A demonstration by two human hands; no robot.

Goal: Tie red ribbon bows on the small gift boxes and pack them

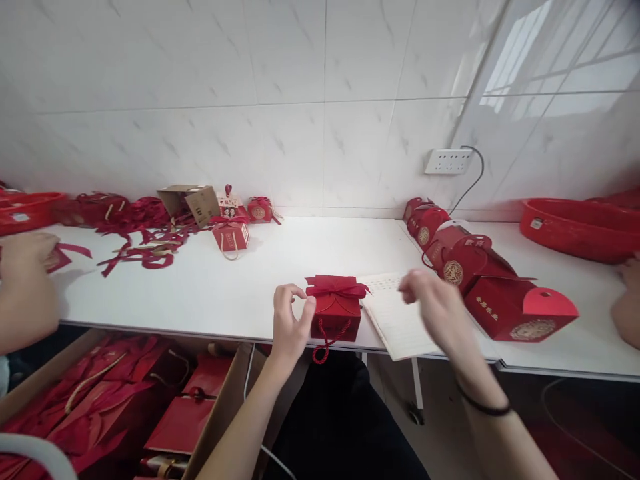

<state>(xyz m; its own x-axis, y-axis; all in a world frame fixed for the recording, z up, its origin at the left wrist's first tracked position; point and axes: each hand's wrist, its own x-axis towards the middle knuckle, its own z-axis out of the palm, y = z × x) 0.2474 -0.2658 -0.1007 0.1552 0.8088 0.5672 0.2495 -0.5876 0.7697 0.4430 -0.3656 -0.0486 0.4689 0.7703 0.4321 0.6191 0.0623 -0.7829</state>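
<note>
A red gift box (336, 317) stands near the table's front edge, tied on top with a dark red ribbon bow (340, 288). A twisted red cord handle (326, 340) hangs down its front. Close to the box's left side is my left hand (291, 323), its thumb and forefinger curved with a gap between them and nothing held. My right hand (440, 307) is raised over the notebook (395, 320), to the right of the box. Motion blurs its fingers, so whether they pinch something cannot be made out.
Several red boxes (493, 300) stand in a row at right, beside a red basin (575, 227). Loose ribbons (145, 253) and small boxes (231, 233) lie back left. A carton (220, 407) of red boxes sits below. Other people's hands (27, 267) show at both sides.
</note>
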